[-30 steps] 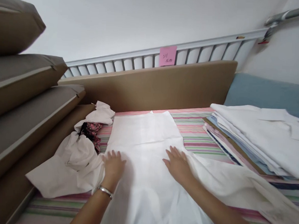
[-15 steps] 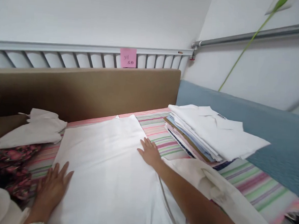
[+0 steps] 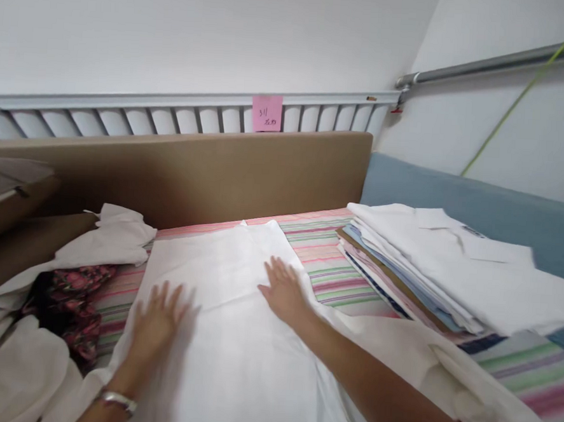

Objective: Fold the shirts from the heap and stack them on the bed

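Observation:
A white garment (image 3: 239, 361) lies spread out on the striped bedcover (image 3: 349, 285), its far edge close to the brown backboard. My left hand (image 3: 158, 321) is over the garment's left side with fingers spread, slightly blurred; whether it touches the cloth I cannot tell. On the right part of the garment, my right hand (image 3: 284, 291) rests palm down with fingers apart. Beside my right forearm lies an off-white crumpled cloth (image 3: 398, 345). Neither hand grips anything.
A stack of folded clothes (image 3: 432, 258), white on top, sits at the right by the blue panel (image 3: 408, 180). At the left are a crumpled white cloth (image 3: 113, 236), a black-and-red floral cloth (image 3: 75, 306) and brown cushions (image 3: 18, 220). The brown backboard (image 3: 246, 177) closes the back.
My left hand has moved right and forward, from the garment's left edge to over the cloth. My right hand has shifted slightly inward on it. The camera view has turned a little left.

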